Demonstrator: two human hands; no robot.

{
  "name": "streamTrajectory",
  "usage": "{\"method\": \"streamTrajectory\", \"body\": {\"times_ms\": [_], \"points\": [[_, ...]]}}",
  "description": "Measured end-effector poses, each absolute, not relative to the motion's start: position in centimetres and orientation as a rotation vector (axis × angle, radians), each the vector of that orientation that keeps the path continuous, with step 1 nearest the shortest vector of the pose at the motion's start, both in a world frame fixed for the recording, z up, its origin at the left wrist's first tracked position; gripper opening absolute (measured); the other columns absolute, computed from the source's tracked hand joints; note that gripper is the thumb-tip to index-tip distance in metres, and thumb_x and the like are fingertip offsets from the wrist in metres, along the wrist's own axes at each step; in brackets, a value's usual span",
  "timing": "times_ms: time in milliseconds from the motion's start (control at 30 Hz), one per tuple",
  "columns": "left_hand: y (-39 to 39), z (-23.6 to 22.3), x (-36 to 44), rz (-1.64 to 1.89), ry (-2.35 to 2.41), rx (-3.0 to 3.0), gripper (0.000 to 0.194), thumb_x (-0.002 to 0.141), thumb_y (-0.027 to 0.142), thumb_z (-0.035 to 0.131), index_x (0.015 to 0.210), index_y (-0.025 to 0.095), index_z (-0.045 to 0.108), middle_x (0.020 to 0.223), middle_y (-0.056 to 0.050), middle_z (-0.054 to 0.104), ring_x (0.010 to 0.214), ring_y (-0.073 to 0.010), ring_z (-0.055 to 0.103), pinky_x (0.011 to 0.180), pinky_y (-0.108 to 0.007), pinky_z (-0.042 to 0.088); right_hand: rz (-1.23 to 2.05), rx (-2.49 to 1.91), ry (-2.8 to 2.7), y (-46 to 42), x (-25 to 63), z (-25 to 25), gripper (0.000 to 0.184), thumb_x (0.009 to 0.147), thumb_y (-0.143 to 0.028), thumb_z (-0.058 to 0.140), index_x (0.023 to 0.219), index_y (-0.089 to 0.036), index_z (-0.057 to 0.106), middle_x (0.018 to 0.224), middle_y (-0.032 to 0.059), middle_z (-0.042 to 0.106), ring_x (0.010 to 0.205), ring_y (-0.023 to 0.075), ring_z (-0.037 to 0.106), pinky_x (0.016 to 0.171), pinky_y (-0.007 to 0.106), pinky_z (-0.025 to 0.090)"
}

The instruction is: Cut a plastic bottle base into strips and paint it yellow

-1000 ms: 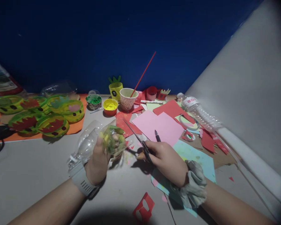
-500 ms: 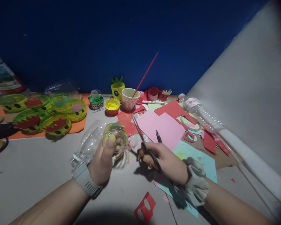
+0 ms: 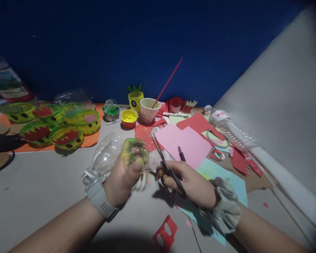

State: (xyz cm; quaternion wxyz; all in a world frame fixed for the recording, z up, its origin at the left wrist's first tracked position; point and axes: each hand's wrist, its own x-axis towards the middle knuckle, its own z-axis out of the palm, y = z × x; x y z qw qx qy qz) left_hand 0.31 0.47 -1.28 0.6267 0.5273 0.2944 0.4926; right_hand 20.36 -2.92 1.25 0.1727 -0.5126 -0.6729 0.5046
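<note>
My left hand is closed around a clear plastic bottle bottom smeared with yellow and green paint, the thumb bent over it. In my right hand is a pair of scissors with dark handles. Their blades point up and away, slightly apart, to the right of the painted piece and not touching it. Behind my left wrist a clear cut bottle top lies on its side. A black pen rests on pink paper just beyond my right hand.
Several painted yellow-green plastic rings stand on orange paper at left. Cups of green paint and yellow paint sit near a paper cup holding a red stick. A plastic bottle lies at right. Red scrap lies in front.
My left hand has turned the painted plastic piece, and the thumb has swung to the right across it. My right hand still holds the scissors in nearly the same pose. The view has shifted slightly.
</note>
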Motion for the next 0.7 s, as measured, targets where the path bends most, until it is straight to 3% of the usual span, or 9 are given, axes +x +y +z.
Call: {"method": "streamTrajectory", "body": {"times_ms": [100, 300, 400, 533, 700], "points": [[0.2, -0.4, 0.1, 1.149, 0.694, 1.373, 0.036, 0.081, 0.050, 0.059, 0.102, 0.021, 0.053, 0.086, -0.001, 0.057, 0.081, -0.0181, 0.055, 0.075, -0.031, 0.045, 1.405, -1.477, -1.919, -2.9, 20.2, 1.3, 0.046, 0.083, -0.061, 0.052, 0.084, -0.016, 0.053, 0.072, -0.0018, 0.052, 0.065, 0.0089, 0.047, 0.062, 0.022, 0.038], [0.1, -0.4, 0.3, 1.144, 0.706, 1.420, 0.030, 0.090, 0.047, 0.047, 0.099, 0.021, 0.056, 0.086, -0.003, 0.059, 0.082, -0.0180, 0.055, 0.080, -0.032, 0.045, 1.339, -1.484, -1.958, -2.8, 20.3, 1.4, 0.052, 0.084, -0.067, 0.044, 0.079, -0.016, 0.050, 0.070, -0.0012, 0.049, 0.064, 0.0091, 0.042, 0.059, 0.023, 0.035], [0.4, -1.5, 0.3, 1.130, 0.748, 1.299, 0.038, 0.089, 0.056, 0.043, 0.093, 0.021, 0.058, 0.070, 0.001, 0.052, 0.064, -0.0149, 0.048, 0.067, -0.030, 0.044, 1.382, -1.503, -1.942, -2.8, 20.3, 1.4, 0.052, 0.083, -0.067, 0.045, 0.075, -0.016, 0.047, 0.067, -0.0017, 0.046, 0.061, 0.0085, 0.042, 0.057, 0.022, 0.035], [0.7, -2.3, 0.1, 1.114, 0.810, 1.223, 0.050, 0.081, 0.068, 0.045, 0.071, 0.021, 0.058, 0.063, 0.000, 0.051, 0.060, -0.0149, 0.046, 0.062, -0.030, 0.045, 1.468, -1.521, -1.822, -3.0, 20.1, 1.3, 0.047, 0.082, -0.061, 0.052, 0.073, -0.016, 0.044, 0.064, -0.0031, 0.043, 0.057, 0.0078, 0.046, 0.054, 0.021, 0.037], [0.5, -1.3, 0.4, 1.031, 0.861, 0.978, 0.058, 0.075, 0.075, 0.045, 0.075, 0.019, 0.060, 0.062, -0.002, 0.057, 0.059, -0.0160, 0.054, 0.054, -0.028, 0.048, 1.453, -1.597, -1.738, -3.1, 19.9, 1.0, 0.042, 0.085, -0.055, 0.053, 0.071, -0.017, 0.042, 0.062, -0.0040, 0.045, 0.054, 0.0088, 0.053, 0.054, 0.021, 0.038]]}}
